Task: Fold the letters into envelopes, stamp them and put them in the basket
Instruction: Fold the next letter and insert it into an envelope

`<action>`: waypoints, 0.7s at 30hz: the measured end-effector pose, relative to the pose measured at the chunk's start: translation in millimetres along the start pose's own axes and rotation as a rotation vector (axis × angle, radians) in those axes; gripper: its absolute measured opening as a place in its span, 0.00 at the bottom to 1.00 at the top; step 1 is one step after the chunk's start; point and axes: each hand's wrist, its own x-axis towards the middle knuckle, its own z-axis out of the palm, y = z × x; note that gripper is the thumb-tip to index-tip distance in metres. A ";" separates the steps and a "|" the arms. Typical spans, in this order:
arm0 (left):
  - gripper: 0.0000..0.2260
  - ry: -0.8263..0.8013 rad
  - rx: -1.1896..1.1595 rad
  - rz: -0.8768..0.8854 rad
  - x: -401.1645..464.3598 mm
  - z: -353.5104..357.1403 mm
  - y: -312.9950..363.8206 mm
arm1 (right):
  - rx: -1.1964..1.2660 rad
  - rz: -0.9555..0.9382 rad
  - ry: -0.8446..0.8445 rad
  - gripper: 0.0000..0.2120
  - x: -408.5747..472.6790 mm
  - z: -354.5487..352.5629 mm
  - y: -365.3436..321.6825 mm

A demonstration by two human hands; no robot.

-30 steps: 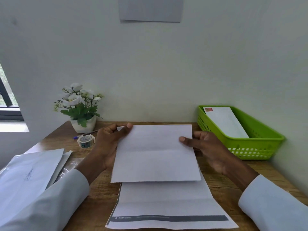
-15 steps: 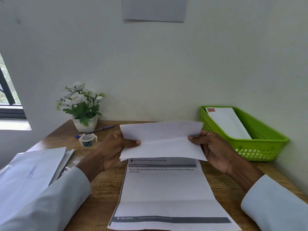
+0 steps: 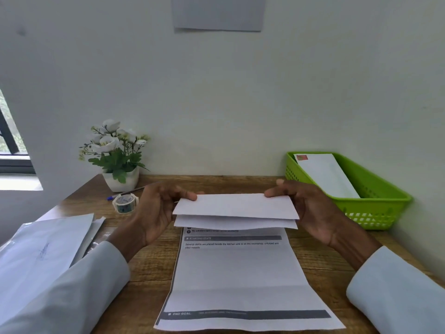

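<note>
The wooden desk (image 3: 149, 266) runs to the wall, leaving little room behind the work. A printed sheet (image 3: 238, 280) lies flat at six o'clock, probably waiting its turn. At eight o'clock a stack of white envelopes (image 3: 45, 247) sits within reach of the left arm. The green basket (image 3: 375, 208) at three o'clock holds one stamped envelope (image 3: 325, 174), so I judge one letter finished. The folded letter (image 3: 236, 210) hangs above the desk at centre, its layers gaping along the near edge; the left hand (image 3: 156, 213) pinches its left end and the right hand (image 3: 310, 208) its right, likely squaring the fold. The flowerpot (image 3: 121, 179), tape roll (image 3: 125, 202) and pen (image 3: 125, 193) crowd ten o'clock.
</note>
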 end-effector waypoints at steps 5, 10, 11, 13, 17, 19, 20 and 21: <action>0.16 -0.101 0.499 -0.019 -4.0 8.0 -5.9 | -0.329 -0.105 0.068 0.11 -5.3 13.1 4.8; 0.08 -0.261 0.692 0.009 -10.0 26.1 -8.1 | -0.739 -0.250 0.100 0.07 -6.6 34.7 12.9; 0.06 -0.273 0.734 0.046 -9.7 27.6 -8.3 | -0.889 -0.319 0.113 0.07 -7.4 38.3 13.2; 0.03 -0.268 0.851 0.153 -9.2 30.6 -8.3 | -1.192 -0.494 0.113 0.08 -11.8 47.1 11.9; 0.01 -0.265 0.993 0.385 -10.4 38.1 -9.5 | -1.518 -0.641 -0.041 0.18 -17.3 65.6 14.9; 0.01 -0.272 1.045 0.493 -11.6 41.3 -8.6 | -1.497 -0.632 -0.062 0.16 -17.6 70.0 17.7; 0.01 -0.273 1.051 0.507 -12.0 41.8 -7.3 | -1.466 -0.636 -0.047 0.13 -17.4 69.2 17.6; 0.02 -0.277 1.050 0.494 -12.4 41.6 -6.2 | -1.431 -0.647 -0.024 0.10 -16.9 67.5 17.9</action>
